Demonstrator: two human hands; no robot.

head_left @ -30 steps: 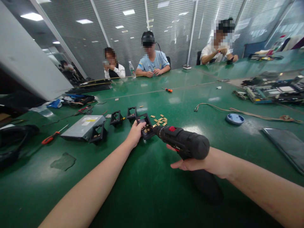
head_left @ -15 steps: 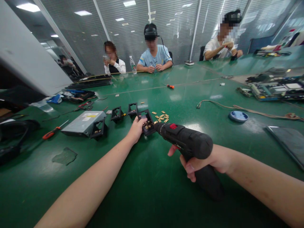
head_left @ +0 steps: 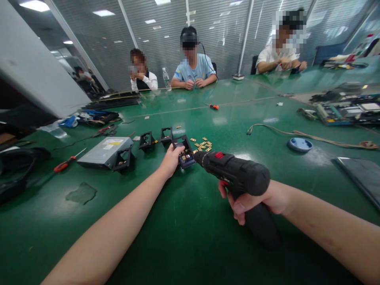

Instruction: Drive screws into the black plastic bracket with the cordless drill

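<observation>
My left hand (head_left: 171, 161) is closed on a black plastic frame (head_left: 187, 159) with brass-coloured pieces inside, its thumb over the near edge. My right hand (head_left: 242, 204) grips a black cordless drill (head_left: 237, 170) with a red switch on top. The drill's chuck points left at the frame's right side; whether the tip touches it I cannot make out. Just beyond the chuck lies a loose group of small brass plates (head_left: 203, 146). Three similar black frames stand to the left: one frame (head_left: 166, 135) close by, another frame (head_left: 146, 141), and a third frame (head_left: 123, 161) against a metal drive.
On the green table (head_left: 166, 229) lie the silver drive (head_left: 103, 152), an orange screwdriver (head_left: 65, 164), a blue round object (head_left: 299, 145), a dark flat device (head_left: 360, 178) and circuit boards (head_left: 347, 111). Three people sit across the table.
The drill has shifted slightly to the right. My right index finger has drawn in closer to the trigger. The left hand holds the frame in nearly the same place.
</observation>
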